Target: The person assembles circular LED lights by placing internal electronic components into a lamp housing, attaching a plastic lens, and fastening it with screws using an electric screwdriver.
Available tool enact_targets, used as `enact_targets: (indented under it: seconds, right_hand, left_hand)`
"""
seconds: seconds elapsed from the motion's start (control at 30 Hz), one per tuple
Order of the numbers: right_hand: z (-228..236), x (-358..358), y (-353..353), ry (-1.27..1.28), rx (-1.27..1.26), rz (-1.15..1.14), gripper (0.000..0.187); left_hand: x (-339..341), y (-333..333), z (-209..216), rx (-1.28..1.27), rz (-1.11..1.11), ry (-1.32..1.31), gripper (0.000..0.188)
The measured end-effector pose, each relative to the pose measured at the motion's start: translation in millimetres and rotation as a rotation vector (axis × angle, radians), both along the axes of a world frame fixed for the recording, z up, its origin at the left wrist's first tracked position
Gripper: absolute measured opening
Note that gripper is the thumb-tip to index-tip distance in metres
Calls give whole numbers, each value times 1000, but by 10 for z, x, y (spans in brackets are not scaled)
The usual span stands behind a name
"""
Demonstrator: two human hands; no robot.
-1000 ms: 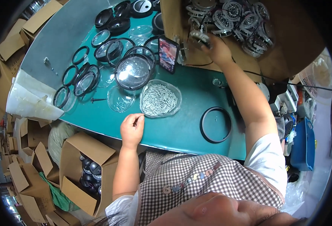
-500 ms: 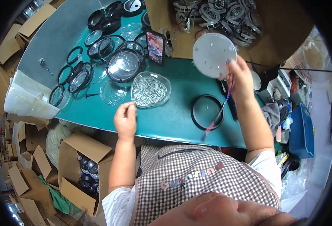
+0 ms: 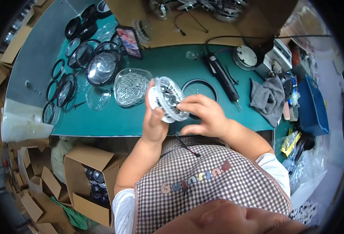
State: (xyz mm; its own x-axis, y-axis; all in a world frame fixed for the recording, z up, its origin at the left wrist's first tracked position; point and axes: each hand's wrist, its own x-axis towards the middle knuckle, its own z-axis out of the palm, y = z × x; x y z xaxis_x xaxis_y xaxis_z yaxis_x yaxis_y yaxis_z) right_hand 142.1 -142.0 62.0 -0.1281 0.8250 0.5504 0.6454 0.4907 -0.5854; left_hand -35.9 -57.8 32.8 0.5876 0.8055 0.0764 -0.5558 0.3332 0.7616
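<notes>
My left hand [image 3: 155, 124] is closed around the edge of a round lamp module [image 3: 171, 99], with a clear toothed plastic ring on one side and a white disc on the other. The module is tilted on edge above the near side of the table. From it a thin wire [image 3: 183, 145] hangs down, ending in a small dark connector. Fingertips of my right hand [image 3: 205, 115] touch the clear side of the module, with the thumb spread apart below. Just behind lies a black ring [image 3: 209, 82]. Left of my hands stands a clear bowl of screws [image 3: 151, 73].
Black rings and clear lenses [image 3: 101, 68] crowd the left of the green table [image 3: 242, 117], beside a propped phone [image 3: 129, 42]. An electric screwdriver [image 3: 222, 76] and a grey cloth [image 3: 268, 99] lie to the right. A cardboard box [image 3: 203, 29] of lamp modules stands behind.
The module has come down from the right toward my body, its clear side now showing. It has passed from my right hand into my left. The view has shifted rightward.
</notes>
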Motion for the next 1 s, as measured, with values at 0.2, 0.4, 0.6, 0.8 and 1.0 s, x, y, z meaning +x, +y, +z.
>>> enact_targets:
  seconds: [0.2, 0.4, 0.6, 0.8, 1.0]
  right_hand:
    - [66, 1293, -405, -200, 63, -877, 41]
    - [-203, 1908, -1302, -544, -609, -1089, 53]
    - [-514, 2284, -1521, -496, -302, -1157, 38]
    - [83, 1852, -1275, -97, 268, -1028, 28]
    - [318, 465, -686, -57, 241, -339, 40]
  left_hand:
    - [-209, 60, -45, -99, 86, 16, 105]
    - [-133, 70, 17, -117, 43, -7, 113]
    - [-10, 71, 78, -85, -23, -32, 123]
    - [11, 43, 34, -70, -45, -77, 120]
    - [323, -157, 2, -81, -213, -163, 91]
